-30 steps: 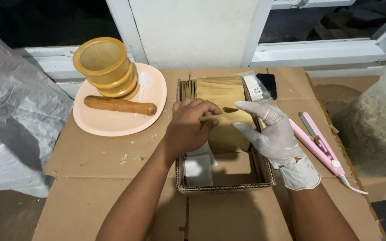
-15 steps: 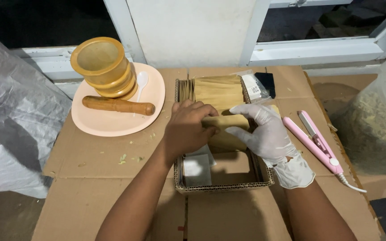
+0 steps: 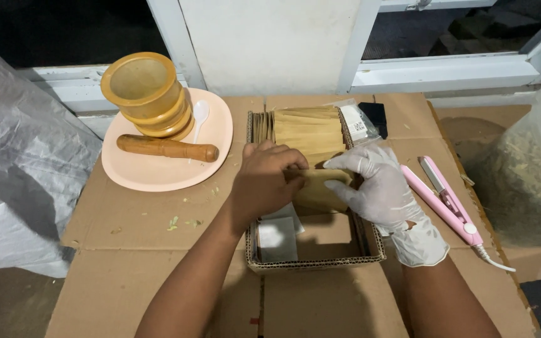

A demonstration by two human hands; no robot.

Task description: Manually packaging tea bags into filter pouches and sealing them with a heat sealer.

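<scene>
My bare left hand and my right hand, in a white glove, together grip a tan paper pouch over a shallow cardboard tray. The tray's far half holds a stack of similar tan pouches. A small silvery-grey packet lies in the tray's near part, just below my left wrist.
A peach plate at the left carries a yellow mortar-like cup, a wooden pestle and a white spoon. A pink hair-straightener-style sealer lies right of the tray. A grey plastic sheet is far left, a clear bag far right.
Both hands have drawn closer around the pouch and lowered it toward the tray; the thin stick-like item seen between the fingers earlier is no longer visible.
</scene>
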